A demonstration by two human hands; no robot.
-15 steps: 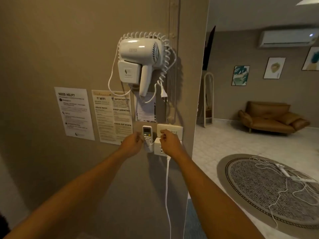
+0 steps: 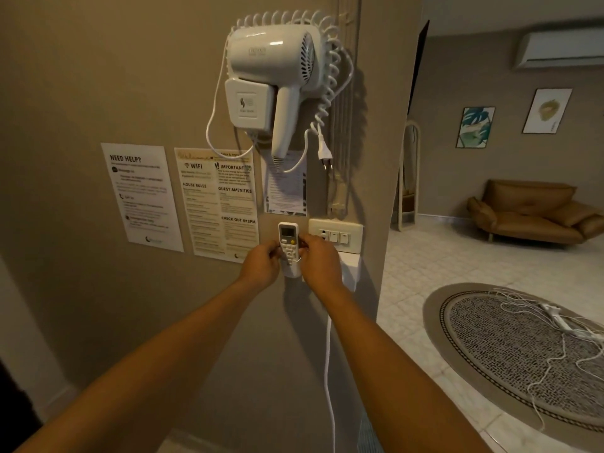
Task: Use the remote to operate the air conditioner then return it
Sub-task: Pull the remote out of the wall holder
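Observation:
A small white remote [image 2: 288, 238] with a grey screen stands upright in a white wall holder [image 2: 292, 273] beside the switch plate. My left hand [image 2: 260, 264] grips the remote's left side. My right hand [image 2: 318, 264] pinches its right side, thumb and forefinger near the orange button. The lower part of the remote is hidden by my fingers. The white air conditioner [image 2: 560, 47] hangs high on the far wall at the upper right.
A white hair dryer [image 2: 273, 73] with a coiled cord hangs above the remote. Paper notices [image 2: 215, 201] are taped on the wall to the left. A switch plate [image 2: 336, 235] and a hanging white cable [image 2: 328, 371] are at the right. Beyond are a brown sofa [image 2: 536, 212] and a round rug [image 2: 523, 348].
My right hand has moved left from the switch plate onto the remote. My left hand has closed in on the remote's other side. The view has drawn closer to the wall.

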